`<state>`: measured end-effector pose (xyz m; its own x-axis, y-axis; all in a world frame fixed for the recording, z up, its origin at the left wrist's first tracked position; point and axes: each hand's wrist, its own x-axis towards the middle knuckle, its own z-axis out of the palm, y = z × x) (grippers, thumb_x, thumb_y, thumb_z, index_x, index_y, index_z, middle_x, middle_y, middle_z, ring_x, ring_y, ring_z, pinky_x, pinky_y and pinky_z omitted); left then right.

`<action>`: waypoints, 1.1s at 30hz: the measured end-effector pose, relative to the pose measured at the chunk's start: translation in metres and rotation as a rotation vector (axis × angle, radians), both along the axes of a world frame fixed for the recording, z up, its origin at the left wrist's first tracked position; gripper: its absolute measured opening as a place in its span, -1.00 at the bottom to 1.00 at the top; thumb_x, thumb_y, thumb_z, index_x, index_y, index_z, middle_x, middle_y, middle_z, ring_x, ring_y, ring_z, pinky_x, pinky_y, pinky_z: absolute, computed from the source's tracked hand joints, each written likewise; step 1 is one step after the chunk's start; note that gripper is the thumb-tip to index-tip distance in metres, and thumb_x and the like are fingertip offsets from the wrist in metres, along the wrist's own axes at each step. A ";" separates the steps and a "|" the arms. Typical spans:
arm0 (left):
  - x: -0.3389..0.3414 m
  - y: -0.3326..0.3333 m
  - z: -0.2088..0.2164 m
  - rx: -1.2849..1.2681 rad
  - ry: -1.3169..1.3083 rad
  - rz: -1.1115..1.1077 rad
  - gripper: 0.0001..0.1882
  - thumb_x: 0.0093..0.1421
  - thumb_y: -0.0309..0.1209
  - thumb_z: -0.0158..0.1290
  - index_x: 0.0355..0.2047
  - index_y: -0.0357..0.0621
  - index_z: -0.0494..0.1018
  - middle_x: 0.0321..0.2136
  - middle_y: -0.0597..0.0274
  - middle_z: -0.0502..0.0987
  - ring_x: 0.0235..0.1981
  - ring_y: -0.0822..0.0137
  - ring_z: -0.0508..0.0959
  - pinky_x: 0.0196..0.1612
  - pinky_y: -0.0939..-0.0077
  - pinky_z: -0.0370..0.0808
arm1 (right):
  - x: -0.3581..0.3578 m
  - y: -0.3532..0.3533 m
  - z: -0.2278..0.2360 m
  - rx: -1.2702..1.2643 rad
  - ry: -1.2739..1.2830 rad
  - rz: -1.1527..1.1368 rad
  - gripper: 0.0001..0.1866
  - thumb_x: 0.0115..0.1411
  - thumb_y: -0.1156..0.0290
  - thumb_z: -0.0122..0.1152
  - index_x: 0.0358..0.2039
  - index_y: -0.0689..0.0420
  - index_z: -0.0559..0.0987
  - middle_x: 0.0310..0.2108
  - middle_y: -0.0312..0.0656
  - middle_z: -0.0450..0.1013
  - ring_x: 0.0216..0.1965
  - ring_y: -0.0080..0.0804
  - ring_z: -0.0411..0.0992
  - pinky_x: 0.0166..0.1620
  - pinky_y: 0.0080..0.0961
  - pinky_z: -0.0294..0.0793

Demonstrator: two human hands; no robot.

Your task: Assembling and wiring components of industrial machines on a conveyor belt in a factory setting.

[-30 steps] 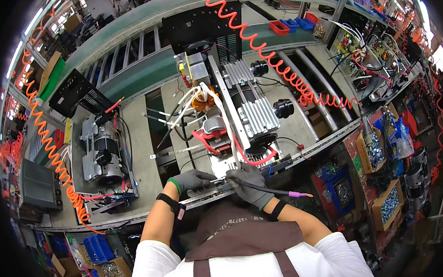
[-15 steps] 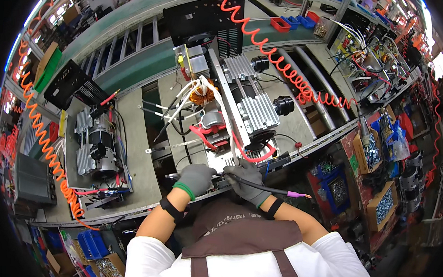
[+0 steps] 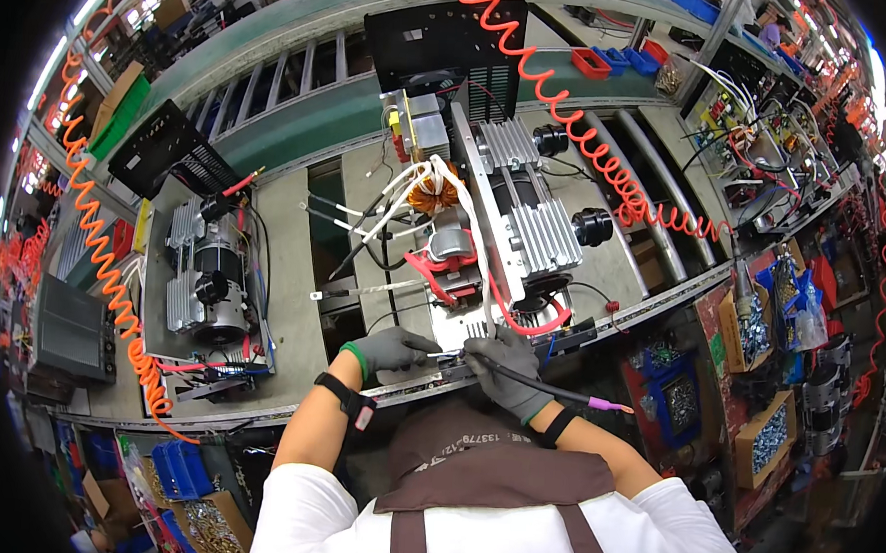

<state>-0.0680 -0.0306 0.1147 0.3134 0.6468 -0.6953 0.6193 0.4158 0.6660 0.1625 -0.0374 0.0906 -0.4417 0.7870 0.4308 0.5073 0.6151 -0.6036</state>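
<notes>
In front of me stands a machine assembly with a ribbed aluminium compressor motor (image 3: 545, 237), a copper-wound coil (image 3: 438, 188) and bundled white wires (image 3: 474, 223). My right hand (image 3: 503, 370), in a grey glove, is closed around a thick black cable (image 3: 547, 387) with a purple sleeve (image 3: 605, 403) and a bare copper end pointing right. My gloved left hand (image 3: 399, 352) is at the assembly's near metal plate (image 3: 457, 327), its fingers together and pointing right. Whatever lies between those fingertips is too small to make out.
A second compressor unit (image 3: 206, 274) stands at the left, and further wired units (image 3: 756, 143) at the right. Orange coiled hoses (image 3: 609, 165) hang over the bench. Boxes of screws (image 3: 767, 434) and a blue bin (image 3: 672, 394) sit below the right edge.
The whole scene has shifted rightward in the picture as my head moved. My left wrist has turned, showing more of its black band. My right hand still grips the black cable.
</notes>
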 end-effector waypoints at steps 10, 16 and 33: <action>0.005 0.006 -0.001 0.273 0.145 -0.228 -0.62 0.09 -0.34 -0.03 -0.05 0.01 0.50 -0.24 0.07 0.57 -0.24 0.17 0.58 -0.21 0.29 0.48 | 0.001 -0.001 0.000 0.018 -0.021 -0.005 -0.78 -0.03 0.38 0.28 -0.31 -0.09 0.54 -0.35 -0.21 0.47 -0.34 -0.19 0.41 -0.26 -0.29 0.39; 0.014 0.001 -0.003 0.350 0.377 -0.314 -0.64 0.12 -0.35 -0.03 -0.05 0.04 0.50 -0.21 0.07 0.58 -0.22 0.20 0.58 -0.21 0.27 0.48 | 0.000 0.000 -0.004 0.023 -0.053 -0.003 -0.80 -0.04 0.36 0.29 -0.34 -0.09 0.54 -0.40 -0.27 0.48 -0.34 -0.24 0.41 -0.26 -0.31 0.38; 0.015 0.002 0.006 0.398 0.258 -0.271 -0.66 0.11 -0.37 -0.02 -0.09 -0.02 0.52 -0.23 0.09 0.58 -0.27 0.12 0.58 -0.22 0.28 0.49 | -0.004 -0.001 -0.004 -0.008 -0.100 -0.018 -0.80 -0.02 0.31 0.28 -0.34 -0.11 0.52 -0.46 -0.39 0.52 -0.34 -0.28 0.40 -0.21 -0.34 0.34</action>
<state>-0.0533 -0.0288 0.1206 0.3570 0.7956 -0.4894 0.8333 -0.0345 0.5517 0.1588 -0.0379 0.0870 -0.4683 0.7981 0.3790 0.5762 0.6011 -0.5538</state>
